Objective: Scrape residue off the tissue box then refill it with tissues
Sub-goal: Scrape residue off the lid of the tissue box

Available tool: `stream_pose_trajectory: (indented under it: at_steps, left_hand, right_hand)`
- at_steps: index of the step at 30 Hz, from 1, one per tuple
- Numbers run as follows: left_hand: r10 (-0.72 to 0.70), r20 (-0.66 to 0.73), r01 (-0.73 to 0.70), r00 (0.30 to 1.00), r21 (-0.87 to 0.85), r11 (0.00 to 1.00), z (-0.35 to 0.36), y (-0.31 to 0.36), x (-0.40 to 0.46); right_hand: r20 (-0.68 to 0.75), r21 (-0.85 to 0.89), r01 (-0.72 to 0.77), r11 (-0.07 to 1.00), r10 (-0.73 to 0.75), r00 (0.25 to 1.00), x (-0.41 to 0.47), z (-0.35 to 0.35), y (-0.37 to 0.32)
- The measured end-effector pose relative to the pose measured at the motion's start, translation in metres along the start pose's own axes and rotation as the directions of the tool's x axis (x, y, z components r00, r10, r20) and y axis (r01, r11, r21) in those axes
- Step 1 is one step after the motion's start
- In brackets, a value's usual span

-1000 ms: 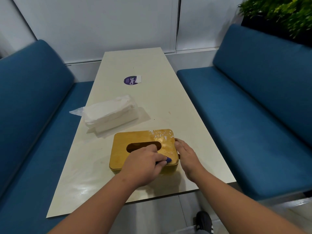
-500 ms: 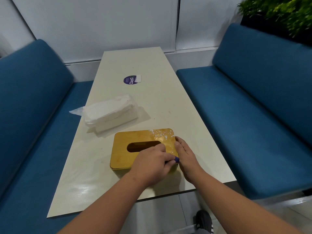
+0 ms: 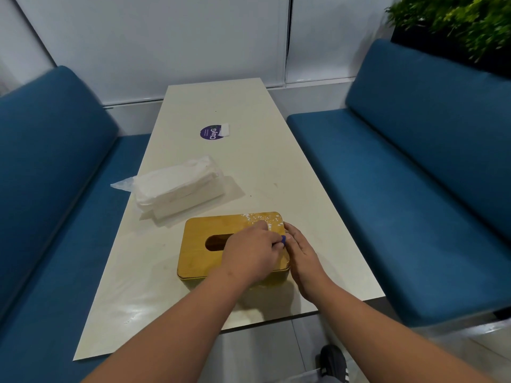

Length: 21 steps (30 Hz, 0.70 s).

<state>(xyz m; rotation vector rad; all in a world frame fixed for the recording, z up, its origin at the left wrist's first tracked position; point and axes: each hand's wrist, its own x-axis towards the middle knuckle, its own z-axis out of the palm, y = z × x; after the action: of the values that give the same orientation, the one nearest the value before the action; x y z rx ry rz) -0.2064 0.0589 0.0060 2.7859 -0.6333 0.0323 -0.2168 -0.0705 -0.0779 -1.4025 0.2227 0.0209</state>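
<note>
On the near end of the table (image 3: pixel 276 161), the left hand (image 3: pixel 249 255), pinching a small blue scraper (image 3: pixel 283 240), has pushed farther up the wooden tissue box (image 3: pixel 199 244) toward white residue (image 3: pixel 262 218), while the right hand (image 3: pixel 301 252) steadies its side, fingers resting flat.

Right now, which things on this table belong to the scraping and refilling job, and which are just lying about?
Job:
- wooden tissue box, white residue at its far right corner
- blue scraper, pinched in the left hand
- right hand, steadying the box
- bagged tissues

Lying about:
- purple sticker
- plant
</note>
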Motion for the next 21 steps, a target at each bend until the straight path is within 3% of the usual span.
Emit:
stream_pose_trajectory:
  at_steps: [4, 9, 13, 17, 21]
  left_hand:
    - [0.143, 0.069, -0.141, 0.987, -0.037, 0.989, -0.001, -0.014, -0.015]
    - [0.054, 0.020, -0.053, 0.998, -0.015, 0.998, -0.005, -0.007, -0.002]
    - [0.130, 0.073, -0.127, 0.989, -0.042, 0.991, -0.003, -0.011, -0.010]
    - [0.119, 0.048, -0.116, 0.992, -0.053, 0.992, -0.006, -0.015, -0.012]
    - [0.231, 0.083, -0.226, 0.969, -0.066, 0.972, -0.002, -0.003, -0.018]
  right_hand:
    - [-0.005, -0.012, 0.000, 1.000, 0.000, 1.000, 0.000, -0.002, -0.001]
    - [0.008, -0.003, -0.017, 1.000, 0.017, 1.000, -0.001, 0.000, -0.003]
    - [0.009, -0.019, -0.008, 1.000, 0.009, 1.000, -0.002, -0.001, -0.004]
    - [0.022, -0.002, -0.008, 1.000, 0.008, 1.000, -0.002, -0.001, -0.004]
    - [0.031, 0.000, -0.002, 1.000, 0.002, 1.000, -0.002, -0.002, -0.005]
